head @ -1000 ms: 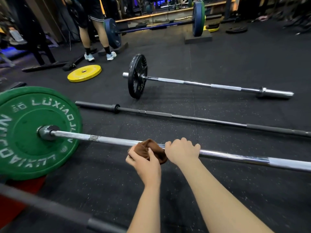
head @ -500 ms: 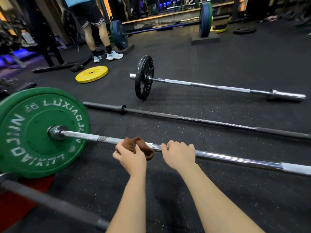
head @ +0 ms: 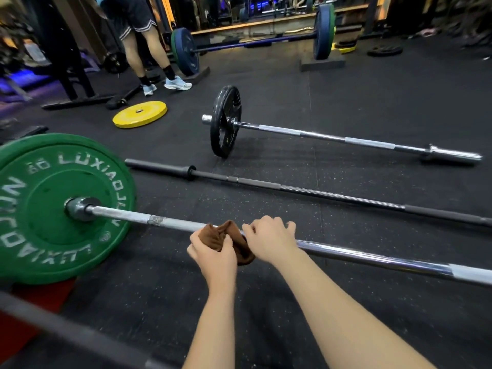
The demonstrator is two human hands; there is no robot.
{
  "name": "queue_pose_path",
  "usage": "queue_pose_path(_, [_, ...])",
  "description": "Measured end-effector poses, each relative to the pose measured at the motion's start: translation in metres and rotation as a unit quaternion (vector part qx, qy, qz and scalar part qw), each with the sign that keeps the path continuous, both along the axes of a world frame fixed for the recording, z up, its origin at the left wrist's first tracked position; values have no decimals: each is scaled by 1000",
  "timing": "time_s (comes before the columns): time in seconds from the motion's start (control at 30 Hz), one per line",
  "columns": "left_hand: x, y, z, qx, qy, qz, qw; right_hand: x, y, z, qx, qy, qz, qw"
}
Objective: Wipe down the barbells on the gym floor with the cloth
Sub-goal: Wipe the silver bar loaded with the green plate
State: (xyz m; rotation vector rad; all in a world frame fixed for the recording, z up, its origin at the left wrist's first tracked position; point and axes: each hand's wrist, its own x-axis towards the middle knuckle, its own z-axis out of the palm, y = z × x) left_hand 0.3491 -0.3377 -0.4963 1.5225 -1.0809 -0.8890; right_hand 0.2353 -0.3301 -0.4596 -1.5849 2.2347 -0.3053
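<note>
Cloth (head: pixel 217 235) wraps the near barbell (head: pixel 372 258), left hand (head: pixel 213 258) fingers curled round it; right hand (head: pixel 271 241) clasps the bar, likely steadying it.

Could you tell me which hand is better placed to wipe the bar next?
Likely the left hand: it grips the brown cloth on the chrome barbell; the right hand holds bare bar.

The left hand (head: pixel 213 253) grips a brown cloth (head: pixel 226 239) wrapped on the nearest barbell (head: pixel 372 258); the right hand (head: pixel 271 239) curls over the bar beside it.
</note>
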Motion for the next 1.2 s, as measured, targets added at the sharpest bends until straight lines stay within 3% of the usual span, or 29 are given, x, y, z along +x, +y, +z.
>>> queue_pose_path(0.13, [17,-14,6,-6,29,61,998,2,15,-14,-54,36,54,996])
queue_pose_path(0.3, [42,-36,14,35,18,76,996,2,11,-13,-9,13,43,999])
queue_pose_path(0.5, [7,-1,-4,-16,-3,44,999,11,-11,-2,68,-12,-26,997])
queue_pose_path(0.6, [5,-5,-6,-26,-13,34,999,23,-15,-8,32,65,-3,997])
queue_pose_path(0.77, [39,-35,4,-14,-2,91,996,24,-1,-18,-13,76,3,997])
queue_pose_path(1.03, [30,-28,-3,9,-135,26,990,26,-3,-14,12,75,4,997])
queue_pose_path(1.2, [21,-31,21,120,-165,28,979,25,-3,-12,23,50,1,998])
